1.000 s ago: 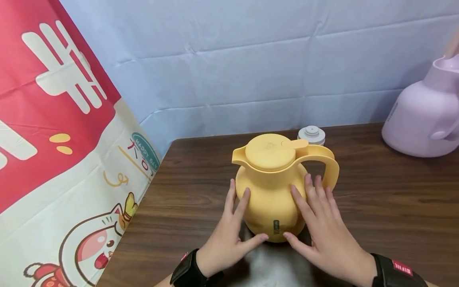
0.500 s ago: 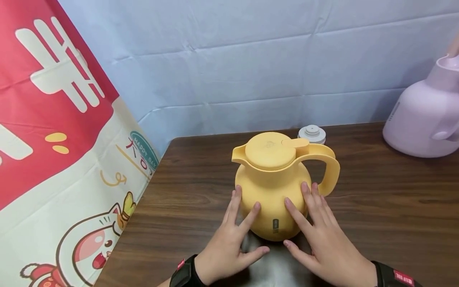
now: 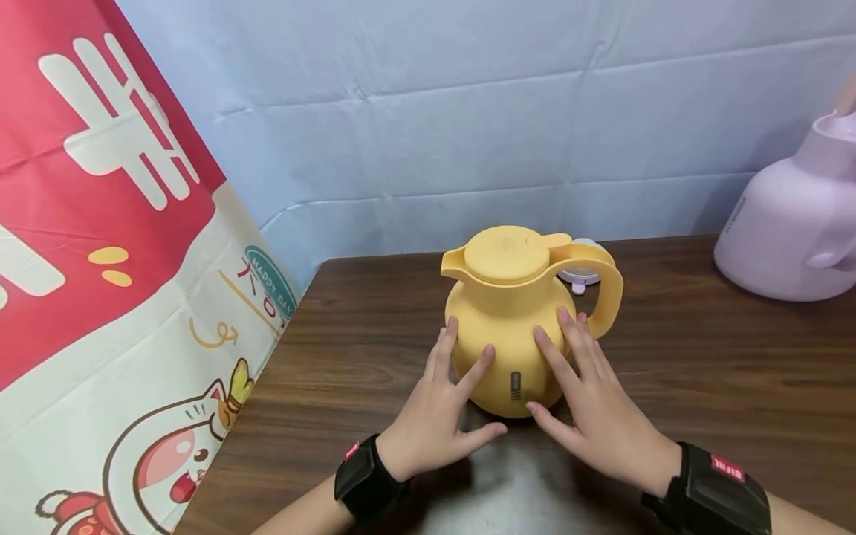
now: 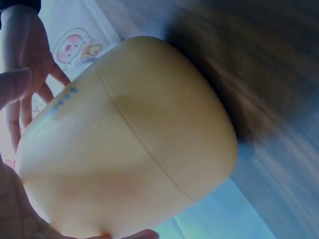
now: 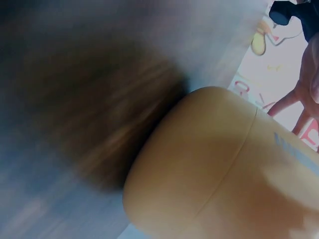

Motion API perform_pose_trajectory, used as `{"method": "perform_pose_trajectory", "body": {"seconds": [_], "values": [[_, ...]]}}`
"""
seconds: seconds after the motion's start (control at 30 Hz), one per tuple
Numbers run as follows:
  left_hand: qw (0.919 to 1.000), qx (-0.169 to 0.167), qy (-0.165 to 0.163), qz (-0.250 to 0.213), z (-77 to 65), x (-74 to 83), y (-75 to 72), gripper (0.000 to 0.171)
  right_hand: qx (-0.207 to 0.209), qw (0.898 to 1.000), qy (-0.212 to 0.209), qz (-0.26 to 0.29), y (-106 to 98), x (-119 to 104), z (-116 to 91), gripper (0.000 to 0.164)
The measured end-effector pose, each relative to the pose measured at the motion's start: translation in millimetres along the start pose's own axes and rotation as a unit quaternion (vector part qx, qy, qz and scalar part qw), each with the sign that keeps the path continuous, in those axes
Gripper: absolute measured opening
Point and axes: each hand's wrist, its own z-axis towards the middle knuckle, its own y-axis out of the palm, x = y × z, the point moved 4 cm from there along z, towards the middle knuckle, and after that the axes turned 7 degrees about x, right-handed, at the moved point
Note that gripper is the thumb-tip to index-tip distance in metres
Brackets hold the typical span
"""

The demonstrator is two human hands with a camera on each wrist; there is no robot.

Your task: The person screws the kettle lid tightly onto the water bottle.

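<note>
A yellow jug [image 3: 511, 312] with a flat lid stands upright on the brown wooden table [image 3: 361, 357], its spout to the left and its handle to the right. My left hand [image 3: 438, 409] lies at its left front side, fingers spread and fingertips against the body. On the right front side, my right hand [image 3: 598, 405] touches it with spread, straight fingers. Both thumbs point inward near the base. Each wrist view shows the jug's lower body [image 4: 134, 124] close up, with a blurred strip of table beside it.
Behind the handle, a small pale round piece [image 3: 580, 279] is partly hidden. A lilac jug [image 3: 789, 223] stands at the back right. A pale blue cloth [image 3: 428, 134] hangs behind the table, and a printed red and white cloth [image 3: 147, 297] hangs at the left.
The yellow jug has shifted away from me across the table, both hands moving forward with it. Their fingers stay spread. The pale round piece is now more covered by the handle.
</note>
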Motion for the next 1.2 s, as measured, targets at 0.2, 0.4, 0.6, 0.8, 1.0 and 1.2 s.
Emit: {"method": "perform_pose_trajectory", "body": {"seconds": [0.2,0.4,0.6,0.8,1.0,1.2], "values": [[0.9999,0.008,-0.015,0.003,19.9,-16.7,8.0,0.103,0.005,1.0,0.004,0.017,6.5,20.4,17.2,0.075],[0.9995,0.001,-0.027,0.015,37.8,-38.3,18.0,0.108,-0.006,1.0,0.008,0.023,15.7,45.6,35.5,0.076],[0.9982,0.0,-0.046,0.038,53.5,-61.8,30.3,0.105,-0.026,0.999,0.02,0.013,24.0,71.5,53.6,0.09],[0.997,-0.009,-0.064,0.044,62.7,-75.7,38.3,0.103,-0.028,0.999,0.027,0.015,30.3,85.5,64.2,0.091],[0.9959,-0.018,-0.071,0.054,73.2,-87.5,42.8,0.105,-0.028,0.999,0.035,0.012,36.4,96.1,72.9,0.092],[0.9931,-0.039,-0.086,0.07,83.3,-101.8,48.5,0.107,-0.038,0.998,0.039,0.017,41.9,108.0,84.0,0.095]]}}
